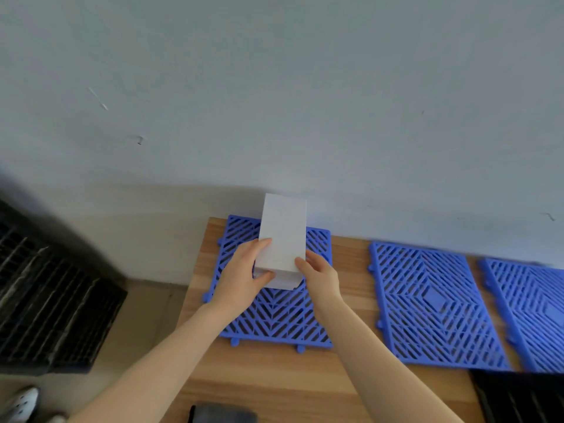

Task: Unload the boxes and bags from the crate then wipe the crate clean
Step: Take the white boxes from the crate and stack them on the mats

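Plain white box (282, 239), long and narrow, with smooth matte faces and sharp edges; no print or label legible. Held lengthwise, far end toward the pale wall (274, 87), near end toward the person. A second white edge just under the near end; impossible to tell whether lid, flap or another box.

Left hand (244, 276) gripping the box's left side, fingers (262, 243) curled over the long edge, thumb tucked under the near corner. Right hand (320, 276) gripping the right side, fingers (302, 264) pressed close together against the near right corner. Both forearms bare.

Box positioned over the far half of a blue slotted plastic tile (274, 319) at the left end of a wooden desk (274, 377); touching the tile or hovering, unclear. Two more blue tiles, middle one (433, 300) and right one (531, 312), laid flat along the wall.

Black slatted crate (52, 300) on the floor left of the desk, blurred. Another black slatted shape (518, 398) at the lower right corner. Dark object (222, 415) at the desk's near edge, cut off by the frame. White shoe (21, 404) at lower left.
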